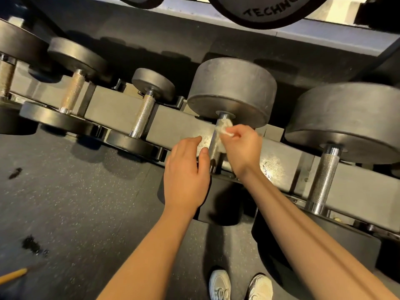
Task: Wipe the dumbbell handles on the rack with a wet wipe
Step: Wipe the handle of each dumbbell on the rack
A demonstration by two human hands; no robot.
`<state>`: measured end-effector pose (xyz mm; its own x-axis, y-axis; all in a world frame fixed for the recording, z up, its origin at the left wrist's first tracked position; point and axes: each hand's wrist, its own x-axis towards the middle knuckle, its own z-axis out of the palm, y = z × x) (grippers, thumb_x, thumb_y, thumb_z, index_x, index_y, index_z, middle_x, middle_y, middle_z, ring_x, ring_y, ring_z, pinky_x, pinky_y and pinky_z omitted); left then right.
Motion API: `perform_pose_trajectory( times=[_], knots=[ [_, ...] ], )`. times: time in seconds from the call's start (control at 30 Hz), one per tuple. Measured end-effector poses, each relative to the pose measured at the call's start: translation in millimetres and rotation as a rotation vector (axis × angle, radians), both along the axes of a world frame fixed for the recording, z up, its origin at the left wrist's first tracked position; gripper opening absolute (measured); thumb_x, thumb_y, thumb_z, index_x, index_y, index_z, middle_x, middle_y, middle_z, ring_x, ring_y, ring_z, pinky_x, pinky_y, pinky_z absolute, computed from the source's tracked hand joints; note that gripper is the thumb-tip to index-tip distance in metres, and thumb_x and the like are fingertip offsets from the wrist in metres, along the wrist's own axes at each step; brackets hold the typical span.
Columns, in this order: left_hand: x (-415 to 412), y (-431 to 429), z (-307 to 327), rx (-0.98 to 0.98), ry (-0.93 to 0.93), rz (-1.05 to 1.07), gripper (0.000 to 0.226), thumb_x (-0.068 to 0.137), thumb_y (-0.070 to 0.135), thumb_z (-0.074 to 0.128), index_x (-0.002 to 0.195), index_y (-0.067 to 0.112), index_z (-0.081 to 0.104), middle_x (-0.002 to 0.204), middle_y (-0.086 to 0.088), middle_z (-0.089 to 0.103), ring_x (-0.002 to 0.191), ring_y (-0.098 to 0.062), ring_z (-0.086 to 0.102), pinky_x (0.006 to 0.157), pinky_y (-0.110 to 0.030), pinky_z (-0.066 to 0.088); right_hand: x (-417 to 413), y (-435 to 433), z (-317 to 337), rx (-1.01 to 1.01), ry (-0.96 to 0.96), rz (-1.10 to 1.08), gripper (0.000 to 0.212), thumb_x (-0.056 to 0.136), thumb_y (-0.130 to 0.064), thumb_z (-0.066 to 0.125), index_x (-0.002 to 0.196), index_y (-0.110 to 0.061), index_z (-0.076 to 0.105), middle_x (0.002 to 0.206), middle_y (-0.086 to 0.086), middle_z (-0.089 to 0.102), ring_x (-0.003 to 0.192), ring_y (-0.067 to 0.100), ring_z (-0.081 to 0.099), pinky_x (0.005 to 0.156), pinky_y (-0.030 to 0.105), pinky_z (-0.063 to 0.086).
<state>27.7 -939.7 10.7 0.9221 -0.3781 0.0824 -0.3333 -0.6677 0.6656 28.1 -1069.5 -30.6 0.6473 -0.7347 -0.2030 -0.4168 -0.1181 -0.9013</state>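
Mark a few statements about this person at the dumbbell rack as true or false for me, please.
1. The right hand pinches a wet wipe against a dumbbell handle. True.
2. The left hand holds a second wipe. False: it holds nothing; its fingers lie fairly straight beside the handle.
3. The wipe sits near the far weight head. True.
4. The person stands barefoot. False: white shoes show.
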Motion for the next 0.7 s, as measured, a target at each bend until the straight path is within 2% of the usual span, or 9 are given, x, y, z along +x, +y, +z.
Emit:
perform_pose_trajectory(
  times=[0.1,0.13,0.2,0.33,0.4,0.47,0.57,0.63,0.7],
  knots=[
    [0,0,1,-0.008,-0.004,0.004,0.047,0.094,0.038,0.031,0.124,0.012,0.057,0.117,0.001,0.059,0.109,-0.009,0.047,0.093,-0.031,0.040,-17,0,-1,-0.009,0.075,0.210,0.009,0.080,-0.006,0.069,0.086,-0.013,0.071,0.080,-0.005,0.053,0.067,0.008,0.052,0.064,0.011,0.040],
    [0,0,1,-0.012,-0.003,0.008,0.049,0.094,0.039,0.030,0.124,0.012,0.057,0.116,0.001,0.059,0.109,-0.009,0.047,0.092,-0.030,0.040,-19,0,-1,-0.036,0.073,0.246,0.013,0.080,-0.001,0.067,0.088,-0.010,0.072,0.078,-0.009,0.049,0.064,0.004,0.048,0.062,0.005,0.036],
    [0,0,1,-0.017,0.000,0.013,0.048,0.094,0.038,0.030,0.123,0.012,0.057,0.115,0.001,0.059,0.108,-0.008,0.046,0.091,-0.028,0.039,-17,-3,1,-0.105,0.050,0.253,0.018,0.080,0.002,0.063,0.093,-0.005,0.073,0.078,-0.010,0.047,0.063,0.002,0.046,0.062,0.003,0.035],
    [-1,0,1,-0.010,0.007,0.018,0.038,0.096,0.029,0.037,0.123,0.012,0.057,0.115,0.001,0.059,0.107,-0.003,0.044,0.091,-0.026,0.037,-5,-9,1,-0.227,-0.035,0.102,0.018,0.083,0.000,0.060,0.094,-0.007,0.073,0.091,0.004,0.061,0.070,-0.002,0.048,0.066,0.001,0.035],
    [-1,0,0,-0.009,0.001,0.025,0.040,0.097,0.031,0.035,0.123,0.012,0.058,0.115,0.002,0.059,0.107,-0.002,0.044,0.091,-0.023,0.035,-6,-9,-4,-0.191,-0.030,0.103,0.014,0.082,-0.001,0.064,0.091,-0.007,0.073,0.086,0.000,0.059,0.068,0.001,0.050,0.064,0.003,0.037],
    [-1,1,0,-0.014,-0.007,0.035,0.046,0.095,0.036,0.031,0.122,0.012,0.058,0.115,0.002,0.059,0.108,-0.003,0.044,0.090,-0.021,0.033,-15,-7,-10,-0.209,-0.019,0.249,0.010,0.077,-0.001,0.071,0.086,-0.007,0.075,0.076,-0.008,0.053,0.065,0.007,0.051,0.062,0.007,0.040],
    [0,1,-1,-0.017,-0.006,0.048,0.049,0.094,0.039,0.029,0.121,0.012,0.058,0.115,0.002,0.059,0.109,-0.004,0.044,0.091,-0.020,0.032,-27,-10,-11,-0.351,-0.065,0.536,0.011,0.068,0.002,0.076,0.075,-0.005,0.077,0.064,-0.017,0.044,0.059,0.009,0.046,0.058,0.003,0.035],
    [-1,1,-1,-0.020,-0.001,0.059,0.049,0.094,0.040,0.028,0.122,0.013,0.058,0.115,0.003,0.059,0.109,-0.003,0.045,0.090,-0.020,0.032,-24,-15,-5,-0.321,-0.003,0.615,0.011,0.071,0.001,0.075,0.080,-0.005,0.076,0.067,-0.014,0.047,0.059,0.006,0.045,0.061,0.004,0.036],
    [-2,1,-1,-0.025,0.000,0.064,0.050,0.093,0.041,0.028,0.122,0.013,0.058,0.116,0.004,0.059,0.108,0.000,0.043,0.090,-0.019,0.032,-20,-15,-3,-0.330,0.049,0.583,0.011,0.076,-0.002,0.072,0.086,-0.005,0.075,0.076,-0.003,0.055,0.065,0.008,0.047,0.061,0.010,0.037]
  ],
)
